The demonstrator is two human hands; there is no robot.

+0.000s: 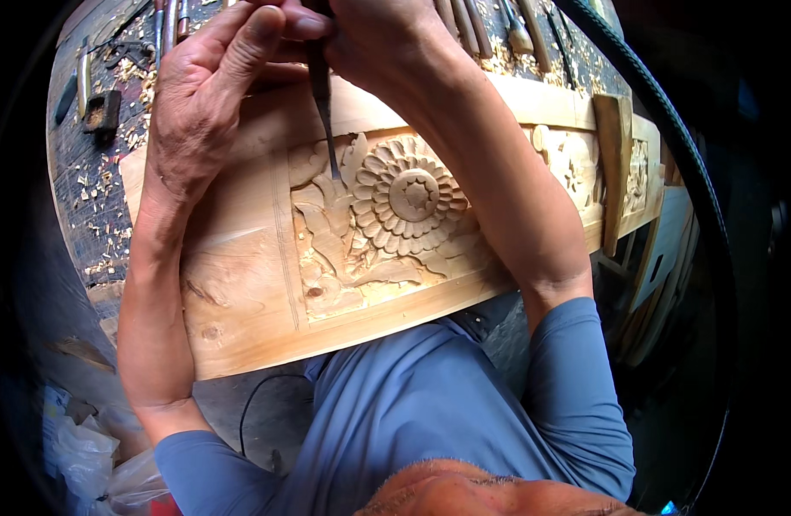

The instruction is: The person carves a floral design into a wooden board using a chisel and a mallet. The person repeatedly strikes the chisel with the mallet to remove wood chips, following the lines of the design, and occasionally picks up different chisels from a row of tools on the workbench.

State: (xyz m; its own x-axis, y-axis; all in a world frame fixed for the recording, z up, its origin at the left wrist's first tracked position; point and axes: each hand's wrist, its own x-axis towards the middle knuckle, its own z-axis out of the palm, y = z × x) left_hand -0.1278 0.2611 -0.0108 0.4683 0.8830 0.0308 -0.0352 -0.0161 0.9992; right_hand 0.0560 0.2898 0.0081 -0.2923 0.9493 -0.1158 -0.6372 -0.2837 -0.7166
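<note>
Left hand and right hand grip a slim dark-steel chisel; along the near edge of the dark bench, the long pale wooden board shows a finished-looking petalled flower, leaves seemingly rougher.

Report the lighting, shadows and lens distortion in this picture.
Head view: bright light on the carved flower, softer shadow on the wooden panel beside the left forearm; head view: fisheye bowing of the panel's lower edge, with the picture's rim falling to black; head view: the chisel blade reads dark against pale wood.
</note>
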